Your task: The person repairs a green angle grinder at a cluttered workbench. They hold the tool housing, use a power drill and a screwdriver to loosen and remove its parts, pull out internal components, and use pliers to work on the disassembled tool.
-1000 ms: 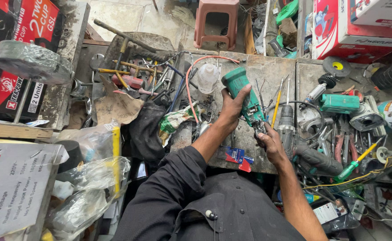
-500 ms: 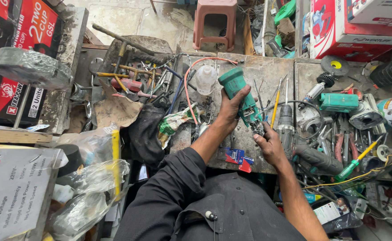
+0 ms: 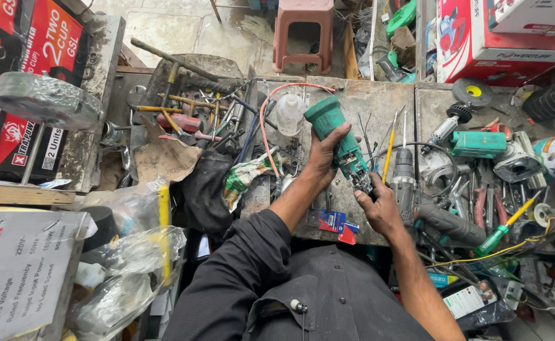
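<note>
The left hand (image 3: 323,155) wraps its fingers tight around the green power-tool body (image 3: 337,140), raised over the worktop (image 3: 378,101); the right hand (image 3: 378,205) pinches its exposed lower end. A slip could drop it among the screwdrivers (image 3: 388,151).

Repair workshop — bench (image 3: 378,101) w/ screwdrivers (image 3: 388,151), pliers (image 3: 479,202), power-tool parts (image 3: 478,144) — boxed stock (image 3: 479,38) behind.

One green power tool (image 3: 335,136) in two hands, one plastic stool (image 3: 302,31) beyond, two yellow-handled screwdrivers right.
</note>
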